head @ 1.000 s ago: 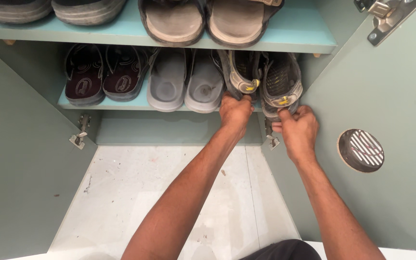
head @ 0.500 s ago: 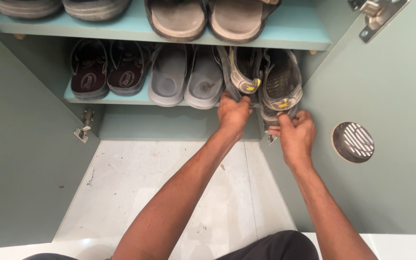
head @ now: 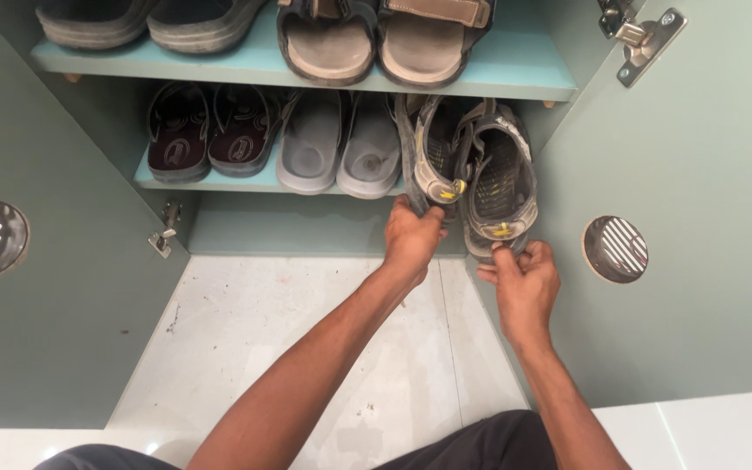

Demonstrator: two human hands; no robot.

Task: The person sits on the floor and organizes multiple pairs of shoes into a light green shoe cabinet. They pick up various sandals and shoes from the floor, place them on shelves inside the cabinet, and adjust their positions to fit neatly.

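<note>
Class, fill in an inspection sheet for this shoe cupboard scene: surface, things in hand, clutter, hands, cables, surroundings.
Surface: lower teal shelf, with worn grey sandals at its right end.
Things in hand: left sandal and right sandal, tilted heel-down past the shelf edge.
Clutter: maroon slippers, grey clogs; brown sandals on the upper shelf.
Hands: left hand grips the left sandal's heel; right hand grips the right sandal's heel.
Cables: nothing seen.
Surroundings: open green doors with round vents, hinges, scuffed white floor.

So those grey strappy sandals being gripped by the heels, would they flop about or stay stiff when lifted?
Probably fairly stiff: each grey sandal keeps its sole straight though the right hand and left hand pinch only the heel ends. The open straps look soft and may sag. The thick ridged soles suggest a good grip and a modest weight.
</note>
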